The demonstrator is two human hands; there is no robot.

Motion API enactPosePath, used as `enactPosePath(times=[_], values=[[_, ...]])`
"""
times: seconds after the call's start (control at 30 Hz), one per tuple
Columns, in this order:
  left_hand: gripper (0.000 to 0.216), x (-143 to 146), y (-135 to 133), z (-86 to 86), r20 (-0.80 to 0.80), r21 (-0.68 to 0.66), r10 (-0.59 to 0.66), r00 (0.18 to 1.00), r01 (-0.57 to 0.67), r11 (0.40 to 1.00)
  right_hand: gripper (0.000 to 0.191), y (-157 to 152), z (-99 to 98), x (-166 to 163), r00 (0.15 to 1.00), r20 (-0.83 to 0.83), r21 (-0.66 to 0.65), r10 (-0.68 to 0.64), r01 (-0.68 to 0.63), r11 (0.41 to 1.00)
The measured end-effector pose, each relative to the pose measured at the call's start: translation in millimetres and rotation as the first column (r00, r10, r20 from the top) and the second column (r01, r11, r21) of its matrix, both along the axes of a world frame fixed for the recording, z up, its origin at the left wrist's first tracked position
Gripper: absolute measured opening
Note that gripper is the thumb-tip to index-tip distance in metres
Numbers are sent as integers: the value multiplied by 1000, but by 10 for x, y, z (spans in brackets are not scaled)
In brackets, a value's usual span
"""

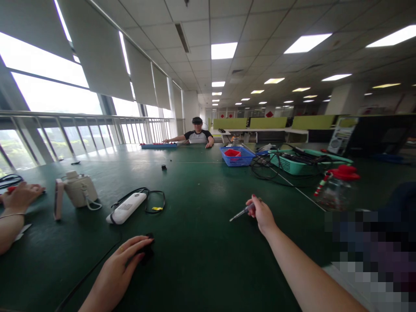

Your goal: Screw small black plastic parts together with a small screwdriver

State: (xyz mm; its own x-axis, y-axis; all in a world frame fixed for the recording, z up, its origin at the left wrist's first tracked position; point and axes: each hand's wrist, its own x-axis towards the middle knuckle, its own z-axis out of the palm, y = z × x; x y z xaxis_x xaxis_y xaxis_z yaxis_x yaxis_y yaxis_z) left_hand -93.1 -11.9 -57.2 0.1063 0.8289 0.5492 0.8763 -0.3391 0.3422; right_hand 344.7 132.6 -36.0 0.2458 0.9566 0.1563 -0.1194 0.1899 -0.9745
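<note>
My left hand (125, 262) rests low on the green tabletop, its thumb and fingers closed around a small black object (148, 251). Most of that object is hidden by the fingers, so its kind is unclear. To the right, my right hand (261, 215) grips a slim screwdriver (239, 214) by its handle, which looks clear. The shaft slants down to the left, tip close to the tabletop. Beyond my left hand lies a white elongated device (126, 209) with a black cable (162, 200) looped beside it.
Left of centre stand a cream bottle (79, 189) and an upright phone (58, 199), near another person's hand (19, 197). Blue (238, 160) and green (292, 164) baskets, tangled cables and a red-lidded jar (336, 188) occupy the right. A person (197, 135) sits at the far end.
</note>
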Motion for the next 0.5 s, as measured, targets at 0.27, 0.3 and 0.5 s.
enactPosePath(times=[0.27, 0.3, 0.5], values=[[31, 18, 8, -20, -23, -7, -42, 999, 42, 999, 48, 24, -36, 3, 1000, 5, 11, 2, -2, 1000], [30, 18, 4, -15, -21, -1, -45, 999, 45, 999, 48, 33, -47, 8, 1000, 10, 12, 5, -5, 1000], [31, -59, -4, -19, 120, -14, 9, 993, -7, 1000, 48, 21, -42, 20, 1000, 29, 16, 10, -10, 1000]])
